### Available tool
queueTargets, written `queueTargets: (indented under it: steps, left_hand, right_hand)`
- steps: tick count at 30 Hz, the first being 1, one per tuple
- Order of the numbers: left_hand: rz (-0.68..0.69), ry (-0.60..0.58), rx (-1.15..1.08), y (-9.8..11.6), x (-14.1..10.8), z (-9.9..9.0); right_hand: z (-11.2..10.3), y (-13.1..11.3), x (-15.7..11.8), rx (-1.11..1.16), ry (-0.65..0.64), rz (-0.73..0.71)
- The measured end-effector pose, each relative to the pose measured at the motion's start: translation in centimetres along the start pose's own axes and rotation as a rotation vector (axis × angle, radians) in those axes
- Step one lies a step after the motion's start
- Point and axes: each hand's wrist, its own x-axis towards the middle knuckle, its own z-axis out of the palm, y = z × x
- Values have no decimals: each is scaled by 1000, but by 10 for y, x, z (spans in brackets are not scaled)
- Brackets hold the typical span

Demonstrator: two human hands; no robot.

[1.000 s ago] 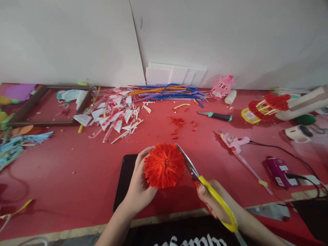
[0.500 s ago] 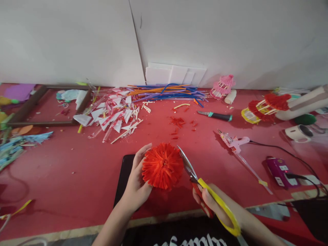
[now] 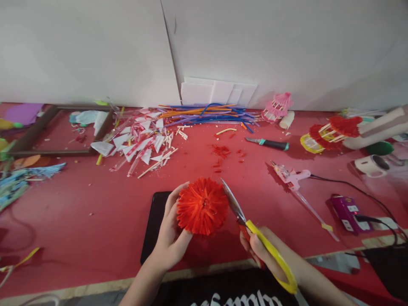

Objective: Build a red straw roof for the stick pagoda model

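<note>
A round, red-orange piece of bundled pipe cleaners faces up, spreading out from its centre like a pompom. My left hand holds it from the left side, fingers behind and thumb at the lower edge. In my right hand is a pair of scissors with yellow and red handles. Its blades point up and left, close beside the right rim of the red piece; I cannot tell whether they touch it. A black phone-like slab lies partly under my left hand.
Short red clippings lie beyond my hands, near a utility knife. On the right are a pink glue gun, a purple power block and a mug. Pipe cleaners and plastic scraps lie at the back.
My left hand has shifted very slightly around the red piece. The scissors and my right hand stay almost where they were.
</note>
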Motion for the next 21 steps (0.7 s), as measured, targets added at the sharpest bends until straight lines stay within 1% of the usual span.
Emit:
queueTargets:
  steps: [5,10,15,21]
  left_hand:
    - [-2,0,19,-1,0,-2]
    - [5,18,43,-3,0,-1]
    - [10,35,42,-5,1,-1]
    - [-8,47,43,-5,1,0]
  right_hand:
    - [-6,-11,1,-44,21,-15]
    - [-9,-12,-1,-70,12,-45]
    - [-10,-9,0,-95,32,-84]
    - [-7,-9,0,-109,28,-42]
